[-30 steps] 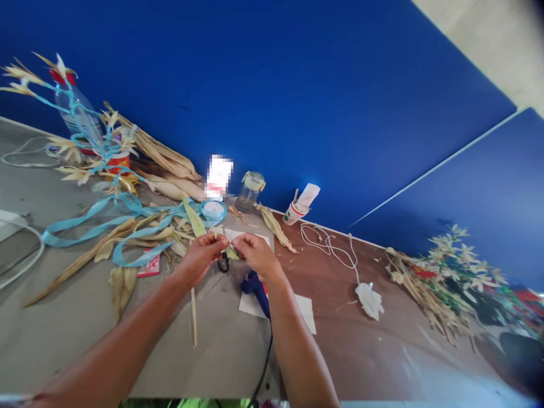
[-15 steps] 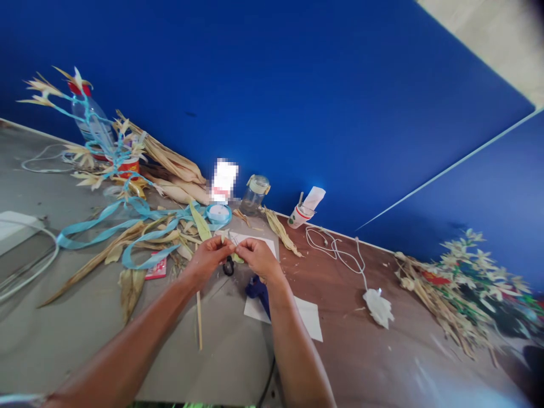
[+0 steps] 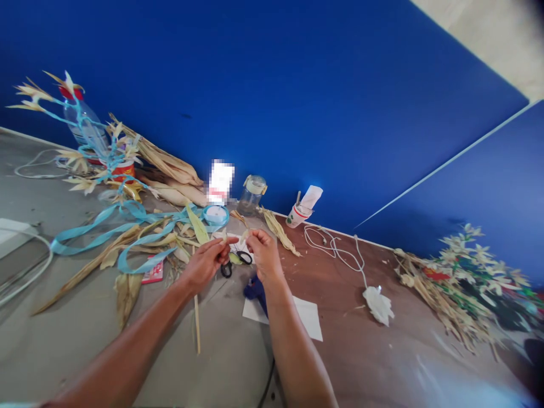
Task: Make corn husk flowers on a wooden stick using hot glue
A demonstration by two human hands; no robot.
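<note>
My left hand [image 3: 207, 259] is closed in a pinch on a small pale piece of corn husk [image 3: 225, 234], its index finger pointing right. Close by on the right, my right hand [image 3: 264, 255] pinches another small pale husk piece [image 3: 244, 236] between thumb and fingers. A gap separates the two hands. Below and between them lie scissors with black handle loops [image 3: 244, 258], on or beside a white sheet. A dark blue object [image 3: 255, 289], partly hidden by my right forearm, rests on white paper [image 3: 309, 317].
Dried husks [image 3: 127, 297], a light blue ribbon [image 3: 91, 233] and its roll [image 3: 216, 215] spread over the left side. A lidded jar [image 3: 252, 195], a paper cup [image 3: 297, 215] and a white cable [image 3: 335, 249] sit along the blue wall. Husk flowers [image 3: 476, 266] lie far right.
My hands have parted: the right moved right and slightly up, leaving a gap where the fingertips met. More of the scissors' handles shows between them. The whole view shifted slightly.
</note>
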